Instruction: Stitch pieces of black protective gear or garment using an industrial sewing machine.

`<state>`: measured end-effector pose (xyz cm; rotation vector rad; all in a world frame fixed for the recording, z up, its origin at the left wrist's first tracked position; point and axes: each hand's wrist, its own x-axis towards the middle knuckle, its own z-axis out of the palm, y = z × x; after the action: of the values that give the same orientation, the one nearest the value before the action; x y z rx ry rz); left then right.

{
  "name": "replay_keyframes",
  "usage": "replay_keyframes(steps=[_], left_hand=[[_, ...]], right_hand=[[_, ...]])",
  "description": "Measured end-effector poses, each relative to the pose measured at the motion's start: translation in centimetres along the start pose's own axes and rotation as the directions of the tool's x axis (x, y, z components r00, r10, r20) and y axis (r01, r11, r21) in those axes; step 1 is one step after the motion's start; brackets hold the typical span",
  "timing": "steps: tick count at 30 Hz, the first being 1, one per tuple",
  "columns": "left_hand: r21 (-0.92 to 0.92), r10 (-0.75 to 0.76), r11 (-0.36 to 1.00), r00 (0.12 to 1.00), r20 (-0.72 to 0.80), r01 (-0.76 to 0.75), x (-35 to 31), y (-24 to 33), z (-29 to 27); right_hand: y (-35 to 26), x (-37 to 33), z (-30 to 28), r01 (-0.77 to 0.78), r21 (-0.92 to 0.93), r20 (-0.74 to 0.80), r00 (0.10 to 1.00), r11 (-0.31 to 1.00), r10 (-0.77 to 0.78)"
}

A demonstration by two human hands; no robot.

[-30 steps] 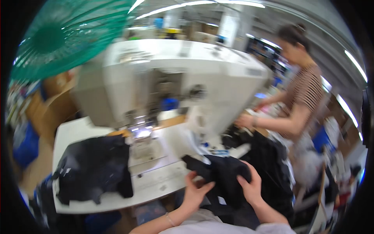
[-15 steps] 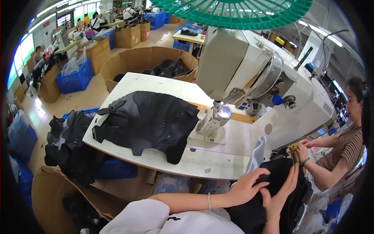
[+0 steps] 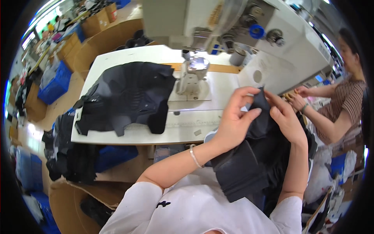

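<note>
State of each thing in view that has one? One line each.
Left hand: pinching the black piece.
Right hand: at the piece's right edge, grip unclear.
Black piece: raised between the hands, tip up.
Black sheets: spread on the table.
Machine: work area brightly lit; running or stopped, can't tell.
Blue crate: upright, clear plastic in it.
Near carton: open, black items inside.

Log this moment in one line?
left hand: holding bent black flexible sheet; right hand: at its edge; flat black pieces: on white tabletop

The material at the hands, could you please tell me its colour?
Black; the material shows best in the head view.
</note>
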<state>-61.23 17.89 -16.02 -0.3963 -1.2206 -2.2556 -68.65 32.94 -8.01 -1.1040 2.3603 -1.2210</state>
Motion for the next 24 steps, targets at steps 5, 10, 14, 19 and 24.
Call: replay_keyframes(steps=[5,10,14,19,24], left_hand=[[-0.085,-0.105,0.992,0.984,-0.145,0.093,-1.3,0.6,-1.0],[0.137,-0.019,0.989,0.951,-0.307,0.064,-4.3,-1.3,-1.9],[0.12,-0.093,0.977,0.865,-0.493,0.174,-4.3,-1.2,-6.2],[0.0,-0.347,0.917,0.798,-0.493,0.399,-1.8,1.8,-10.5],[0.211,-0.366,0.826,0.782,-0.504,0.523,0.8,4.8,-12.8]], right_hand=[[-0.4,0.5,2.6,-0.196,0.485,0.057,0.98,0.852,0.193],[2.4,0.9,4.5,-0.273,0.45,0.048,0.958,0.85,0.282],[3.1,4.6,8.8,0.047,0.066,-0.206,0.978,0.997,-0.032],[3.8,8.8,12.9,0.064,0.155,-0.233,0.972,0.986,-0.026],[2.8,11.1,14.0,0.167,0.442,-0.245,0.968,0.881,-0.06]])
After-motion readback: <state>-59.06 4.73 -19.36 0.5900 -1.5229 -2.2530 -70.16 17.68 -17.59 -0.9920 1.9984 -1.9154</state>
